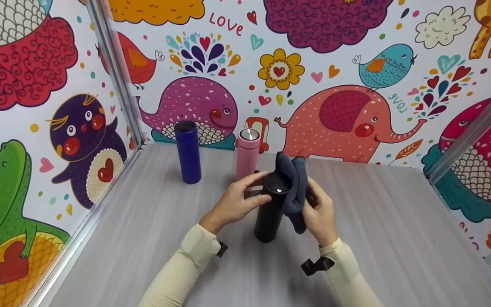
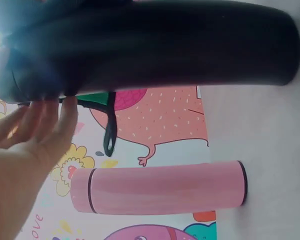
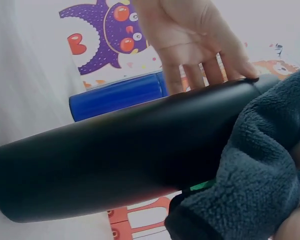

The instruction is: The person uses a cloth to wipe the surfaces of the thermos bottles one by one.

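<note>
A matte black thermos bottle (image 1: 267,219) stands upright in front of me in the head view; whether its base touches the table I cannot tell. My left hand (image 1: 238,201) holds it near the top, thumb on the near side and fingers behind. With my right hand (image 1: 321,212) I grip a folded dark grey cloth (image 1: 295,183), which lies against the right side of the bottle's top. The cloth looks fluffy in the right wrist view. A dark hanging loop (image 2: 110,135) and a bit of green show behind the bottle in the left wrist view.
Behind my hands, a blue bottle (image 1: 189,153) stands at the back left. To its right is a pink bottle (image 1: 247,155) with a shiny lid, partly behind my left hand. Walls printed with cartoon animals and metal posts (image 1: 119,72) enclose the grey table (image 1: 382,238).
</note>
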A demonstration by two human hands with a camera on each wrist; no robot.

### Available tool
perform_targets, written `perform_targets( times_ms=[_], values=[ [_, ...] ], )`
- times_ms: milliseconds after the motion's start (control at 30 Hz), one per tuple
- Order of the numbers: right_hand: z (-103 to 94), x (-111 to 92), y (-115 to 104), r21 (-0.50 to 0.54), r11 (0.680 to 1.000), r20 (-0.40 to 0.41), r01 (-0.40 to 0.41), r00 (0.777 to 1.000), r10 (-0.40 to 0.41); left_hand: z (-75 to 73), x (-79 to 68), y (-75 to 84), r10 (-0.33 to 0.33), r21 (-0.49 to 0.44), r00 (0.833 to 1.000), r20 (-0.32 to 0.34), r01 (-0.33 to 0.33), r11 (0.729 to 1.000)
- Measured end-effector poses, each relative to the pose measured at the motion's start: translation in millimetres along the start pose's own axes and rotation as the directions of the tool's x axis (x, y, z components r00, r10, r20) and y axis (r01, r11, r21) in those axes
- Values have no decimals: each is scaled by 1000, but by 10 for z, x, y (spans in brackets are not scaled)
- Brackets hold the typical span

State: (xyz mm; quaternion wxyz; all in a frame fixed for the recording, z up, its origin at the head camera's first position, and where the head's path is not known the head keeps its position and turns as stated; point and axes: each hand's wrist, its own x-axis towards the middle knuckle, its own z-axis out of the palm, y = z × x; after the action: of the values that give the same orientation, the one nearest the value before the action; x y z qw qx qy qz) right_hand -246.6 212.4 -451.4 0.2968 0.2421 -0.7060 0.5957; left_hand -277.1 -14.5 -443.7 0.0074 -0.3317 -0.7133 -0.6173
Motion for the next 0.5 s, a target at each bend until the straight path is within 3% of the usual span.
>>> perform_targets(
  times_ms=[167,333,500],
  values=[
    [47,-38,-88,-12,1000,24,-21,999,21,66,-6,64,-18,29,1000,3,18,999],
    [66,-145,25,-5,999,35,-54,998,54,218,38,134,-28,98,995,-99,37,994],
    [81,-339,198,14,994,38,-108,994,107,337,68,95,9,208,980,-197,33,978]
  ],
)
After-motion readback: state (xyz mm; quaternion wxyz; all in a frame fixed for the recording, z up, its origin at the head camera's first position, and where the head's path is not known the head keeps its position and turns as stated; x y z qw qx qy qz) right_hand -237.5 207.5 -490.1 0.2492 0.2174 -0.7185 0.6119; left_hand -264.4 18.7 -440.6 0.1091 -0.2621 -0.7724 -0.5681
